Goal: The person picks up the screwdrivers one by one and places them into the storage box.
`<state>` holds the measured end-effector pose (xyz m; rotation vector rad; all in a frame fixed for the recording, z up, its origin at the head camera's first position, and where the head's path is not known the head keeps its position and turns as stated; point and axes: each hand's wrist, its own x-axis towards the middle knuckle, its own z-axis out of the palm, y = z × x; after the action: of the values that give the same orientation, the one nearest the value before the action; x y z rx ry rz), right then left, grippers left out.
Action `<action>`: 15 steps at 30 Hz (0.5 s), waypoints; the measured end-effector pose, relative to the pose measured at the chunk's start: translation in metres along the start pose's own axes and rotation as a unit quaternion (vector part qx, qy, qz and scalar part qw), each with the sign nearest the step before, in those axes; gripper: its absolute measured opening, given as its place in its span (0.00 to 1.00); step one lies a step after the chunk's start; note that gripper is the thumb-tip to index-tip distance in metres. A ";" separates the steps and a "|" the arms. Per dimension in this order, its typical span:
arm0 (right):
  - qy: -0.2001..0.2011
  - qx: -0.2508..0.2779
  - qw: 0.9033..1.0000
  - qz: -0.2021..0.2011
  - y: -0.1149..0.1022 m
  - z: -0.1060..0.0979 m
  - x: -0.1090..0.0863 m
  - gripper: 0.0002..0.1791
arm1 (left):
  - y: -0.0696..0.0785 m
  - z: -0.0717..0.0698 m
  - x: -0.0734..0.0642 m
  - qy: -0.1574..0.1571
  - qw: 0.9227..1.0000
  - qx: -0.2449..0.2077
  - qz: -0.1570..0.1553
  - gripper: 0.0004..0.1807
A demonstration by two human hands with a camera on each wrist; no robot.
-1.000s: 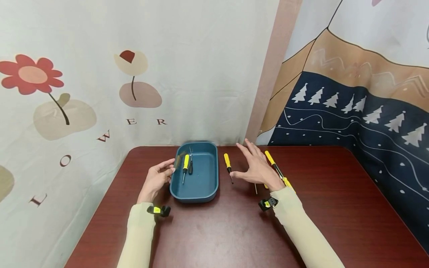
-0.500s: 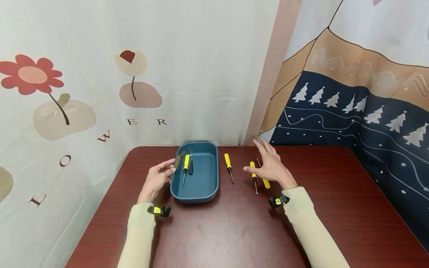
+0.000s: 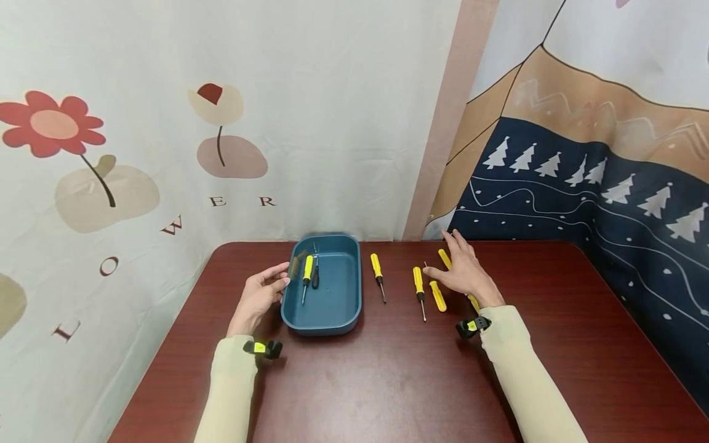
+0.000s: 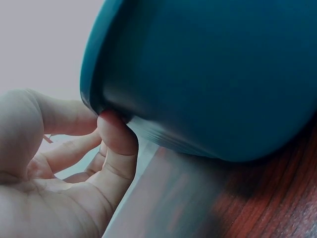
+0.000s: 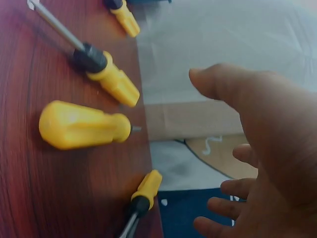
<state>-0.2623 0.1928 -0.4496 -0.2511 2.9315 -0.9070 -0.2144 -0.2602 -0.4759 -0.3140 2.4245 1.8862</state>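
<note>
My left hand (image 3: 257, 295) pinches the left rim of a blue plastic tray (image 3: 339, 292); the left wrist view shows thumb and forefinger meeting at the tray's edge (image 4: 91, 94). A yellow-handled screwdriver (image 3: 308, 269) and a small black-handled tool (image 3: 315, 278) lie inside. My right hand (image 3: 468, 274), fingers spread and holding nothing, hovers above screwdrivers on the table's right. Near its thumb lie a yellow-and-black screwdriver (image 3: 418, 282) and an all-yellow-handled one (image 3: 438, 297). Beneath the hand, a yellow handle (image 3: 445, 258) and another yellow end (image 3: 473, 302) show, partly hidden.
Another yellow-and-black screwdriver (image 3: 376, 267) lies just right of the tray. All this stands toward the far edge of a dark red wooden table (image 3: 354, 394). Printed curtains (image 3: 332, 123) hang directly behind it.
My right hand has moved rightward over the table, uncovering the screwdrivers that it hid before. My left hand and the tray have stayed in place.
</note>
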 end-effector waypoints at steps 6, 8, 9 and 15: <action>-0.011 0.000 1.000 0.024 0.014 -0.002 0.009 0.57 | 0.001 0.000 0.000 -0.001 1.000 -0.002 -0.004 0.24; -0.019 0.000 0.999 0.029 0.018 -0.003 0.011 0.56 | 0.001 0.000 0.000 0.000 1.000 -0.005 -0.004 0.24; -0.020 0.001 0.999 0.030 0.020 -0.002 0.012 0.56 | 0.001 0.000 0.000 0.000 1.000 -0.007 -0.004 0.24; -0.021 -0.005 0.999 0.035 0.025 0.001 0.019 0.52 | 0.000 0.000 0.000 -0.001 1.000 -0.006 -0.006 0.24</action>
<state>-0.2842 0.2097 -0.4645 -0.1647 2.8882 -0.8669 -0.2145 -0.2606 -0.4754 -0.3275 2.4046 1.8972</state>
